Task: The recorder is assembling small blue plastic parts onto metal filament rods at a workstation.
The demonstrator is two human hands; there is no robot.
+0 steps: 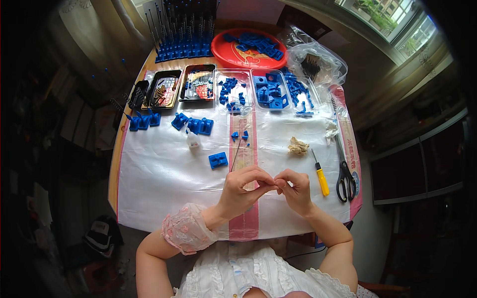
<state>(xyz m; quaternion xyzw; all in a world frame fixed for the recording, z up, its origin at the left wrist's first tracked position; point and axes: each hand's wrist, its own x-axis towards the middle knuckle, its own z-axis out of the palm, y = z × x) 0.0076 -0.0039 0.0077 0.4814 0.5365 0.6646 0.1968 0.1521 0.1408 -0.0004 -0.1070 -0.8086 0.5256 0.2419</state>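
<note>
My left hand (248, 186) and my right hand (295, 191) meet above the near middle of the table, thumbs and fingertips pinched together. Whatever is between the fingertips is too small to make out. A thin metal rod (236, 156) shows just beyond my left hand; whether that hand touches it, I cannot tell. Farther off lie a blue plastic base (217, 160) and a few small blue pieces (235, 135). A small white squeeze bottle (193, 140) stands by several blue assembled parts (199, 125). Right of my right hand is a yellow-handled screwdriver (322, 180).
Black-handled scissors (346, 185) lie at the right edge, a crumpled beige wad (298, 146) nearer the middle. Across the back stand black trays (165, 104), a clear tray of blue pieces (271, 106), a red basin (223, 57), a plastic bag (330, 64) and upright springs on blue bases (184, 51).
</note>
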